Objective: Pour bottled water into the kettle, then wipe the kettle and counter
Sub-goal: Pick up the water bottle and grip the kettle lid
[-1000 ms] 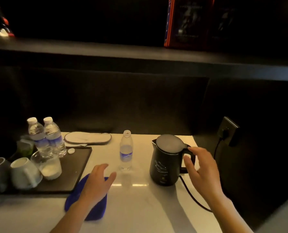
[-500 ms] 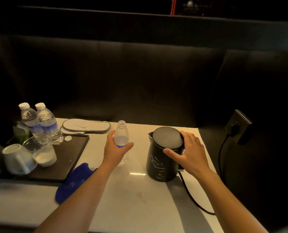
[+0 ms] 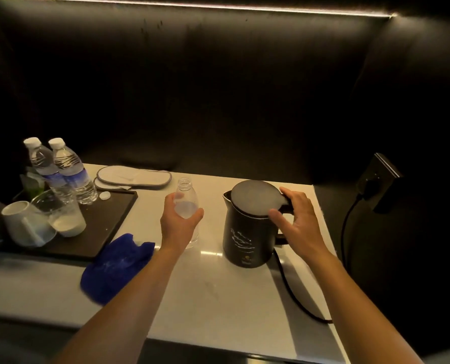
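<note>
Alcove, dim, warm lighting. Back wall (image 3: pixel 192 88): dark, matte, with a thin strip of light (image 3: pixel 192 5) running along its top edge. Right side wall (image 3: pixel 415 101): same dark finish, meeting the back wall at a corner. Wall socket (image 3: pixel 380 179): black, mounted on the right side wall, a black cord (image 3: pixel 346 232) plugged in and hanging down. Surface: pale, glossy, reflecting the light in small patches.
</note>
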Demonstrator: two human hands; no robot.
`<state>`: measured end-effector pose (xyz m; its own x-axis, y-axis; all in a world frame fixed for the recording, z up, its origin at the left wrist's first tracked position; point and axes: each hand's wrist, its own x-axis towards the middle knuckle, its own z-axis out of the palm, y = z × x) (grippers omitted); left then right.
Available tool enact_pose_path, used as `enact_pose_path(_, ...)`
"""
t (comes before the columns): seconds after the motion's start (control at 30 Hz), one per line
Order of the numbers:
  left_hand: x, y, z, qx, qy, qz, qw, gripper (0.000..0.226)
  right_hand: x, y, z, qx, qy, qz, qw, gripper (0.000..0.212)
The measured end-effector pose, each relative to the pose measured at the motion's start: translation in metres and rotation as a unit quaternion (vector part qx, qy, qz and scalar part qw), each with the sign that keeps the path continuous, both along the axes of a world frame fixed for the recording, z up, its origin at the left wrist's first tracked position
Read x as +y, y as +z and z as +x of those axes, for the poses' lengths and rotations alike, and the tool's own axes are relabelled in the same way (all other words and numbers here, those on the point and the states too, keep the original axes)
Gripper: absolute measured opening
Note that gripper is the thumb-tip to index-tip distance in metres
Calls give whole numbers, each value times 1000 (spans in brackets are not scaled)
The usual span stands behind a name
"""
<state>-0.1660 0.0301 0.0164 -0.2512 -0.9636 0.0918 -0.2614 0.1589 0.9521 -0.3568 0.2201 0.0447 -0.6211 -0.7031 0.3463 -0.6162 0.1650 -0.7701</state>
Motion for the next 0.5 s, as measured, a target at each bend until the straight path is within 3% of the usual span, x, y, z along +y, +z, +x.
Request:
enact_pose_path(0.07,10,-3,5,-2,-2,-20,1000,66,4,-1,0,-79,2,-36,996,47)
enact_pose_path(0.23,35,-14,14,15,-7,-38,999,67,4,-5,-1,-283,-46,-100,953,49)
enact_pose_path(0.33,45,-19,17,11,-2,-41,999,70,7,-10,-7,-339,-47,-94,935,52)
enact_pose_path(0.5,54,-24,15,23,18,-32,999,71,19,-13,-25,-380,51,-77,921,51)
